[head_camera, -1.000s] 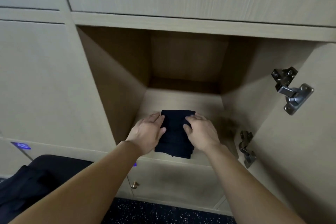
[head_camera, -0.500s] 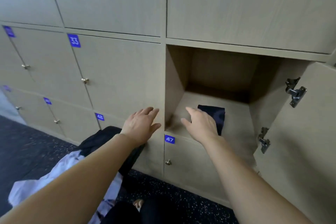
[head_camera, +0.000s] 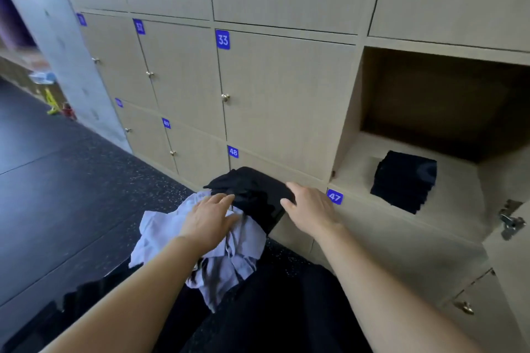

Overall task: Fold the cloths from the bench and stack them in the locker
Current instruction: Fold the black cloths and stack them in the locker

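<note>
Cloths lie in a loose heap near six o'clock on the glossy black desk [head_camera: 94,295]. A crumpled pale lavender cloth [head_camera: 156,226] has a crumpled black cloth [head_camera: 252,188] bunched at its twelve o'clock side, close to the pale wooden locker fronts. The left hand [head_camera: 206,218] rests flat on the pale cloth, fingers straight and released, tips reaching the black one. The right hand [head_camera: 311,209] hovers at the black cloth's three o'clock edge, fingers loosely extended and grasping nothing, thumb just at the fabric. At three o'clock the open wooden locker [head_camera: 351,123] stands above a blue plate numbered 47 [head_camera: 334,197]. A neat stack of folded black cloths [head_camera: 404,180] sits on its floor near the front edge.
</note>
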